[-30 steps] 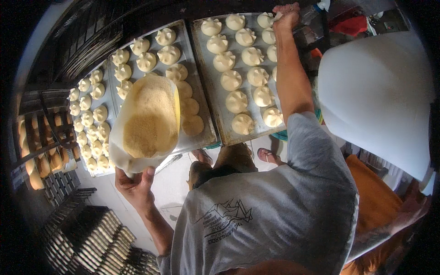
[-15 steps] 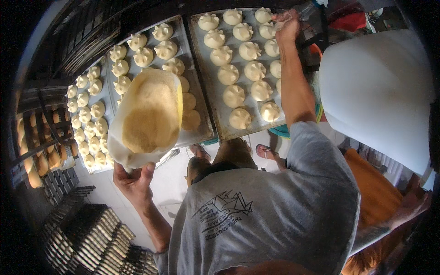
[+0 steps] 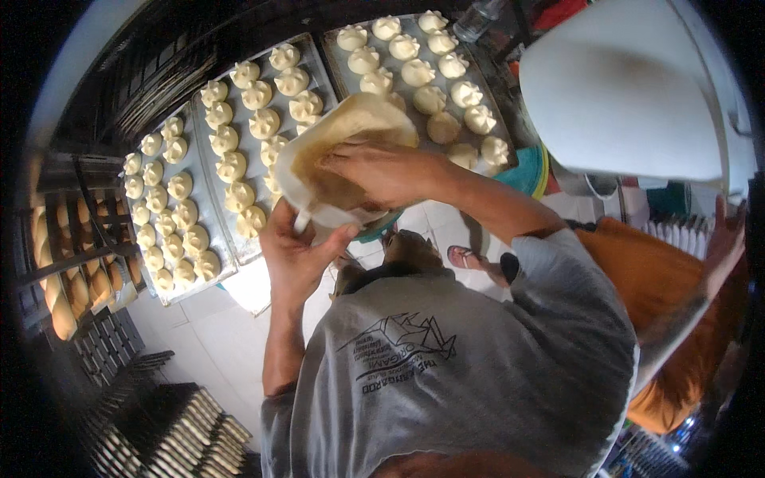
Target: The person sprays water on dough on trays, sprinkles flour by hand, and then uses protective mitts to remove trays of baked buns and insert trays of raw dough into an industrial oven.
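Observation:
My left hand is closed around the narrow handle end of a white plastic scoop, which looks like a cut-open jug. Fine tan crumbs lie inside it. My right hand reaches into the scoop from the right, its fingertips down in the crumbs and partly hidden. The scoop hangs over the near part of the right tray, covering some of the dough. Rows of pale dough pieces with pointed tops, such as one dough piece, sit on that tray.
To the left stand a middle tray and a left tray of similar dough. Baked loaves fill a rack at far left. A big white tub is at right, near another person's arm. Slatted stacks stand lower left.
My right hand has come back from the far right corner of the right tray into the scoop. My left hand has carried the scoop to the right, away from the middle tray.

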Tool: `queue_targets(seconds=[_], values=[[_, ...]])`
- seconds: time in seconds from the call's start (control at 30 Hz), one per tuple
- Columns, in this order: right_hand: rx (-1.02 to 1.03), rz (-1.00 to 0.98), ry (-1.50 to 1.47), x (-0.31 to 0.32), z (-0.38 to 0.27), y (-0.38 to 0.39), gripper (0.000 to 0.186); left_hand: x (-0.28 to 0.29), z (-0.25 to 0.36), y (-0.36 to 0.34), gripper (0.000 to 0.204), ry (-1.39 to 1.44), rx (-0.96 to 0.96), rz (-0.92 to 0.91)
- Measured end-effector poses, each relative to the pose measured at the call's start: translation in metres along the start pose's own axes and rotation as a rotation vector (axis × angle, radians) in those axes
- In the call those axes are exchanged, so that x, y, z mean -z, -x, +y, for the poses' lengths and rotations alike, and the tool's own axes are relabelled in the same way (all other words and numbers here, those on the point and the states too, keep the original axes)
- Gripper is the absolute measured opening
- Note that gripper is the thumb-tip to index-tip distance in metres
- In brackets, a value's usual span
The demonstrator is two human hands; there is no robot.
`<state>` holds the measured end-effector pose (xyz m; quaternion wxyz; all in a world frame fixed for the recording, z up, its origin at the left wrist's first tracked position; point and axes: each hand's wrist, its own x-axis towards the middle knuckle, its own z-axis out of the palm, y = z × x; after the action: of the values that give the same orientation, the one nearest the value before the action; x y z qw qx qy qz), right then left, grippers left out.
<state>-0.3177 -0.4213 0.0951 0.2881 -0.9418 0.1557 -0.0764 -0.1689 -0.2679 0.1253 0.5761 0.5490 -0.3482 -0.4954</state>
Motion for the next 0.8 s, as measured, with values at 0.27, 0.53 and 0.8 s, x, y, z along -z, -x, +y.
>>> queue_targets(seconds=[0.27,0.53,0.8], values=[[-0.49,-0.03,-0.566,-0.021,0.026,0.011,0.033,-0.011,-0.023,-0.005,0.038,-0.095,-0.017,-0.11],[-0.565,0.886,-1.709,0.051,0.089,0.012,0.026,-0.014,-0.015,-0.014,0.048,0.043,-0.037,-0.022],[-0.433,1.575,-1.4,0.063,0.315,0.04,0.04,0.001,-0.007,-0.008,0.059,0.023,-0.112,0.132]])
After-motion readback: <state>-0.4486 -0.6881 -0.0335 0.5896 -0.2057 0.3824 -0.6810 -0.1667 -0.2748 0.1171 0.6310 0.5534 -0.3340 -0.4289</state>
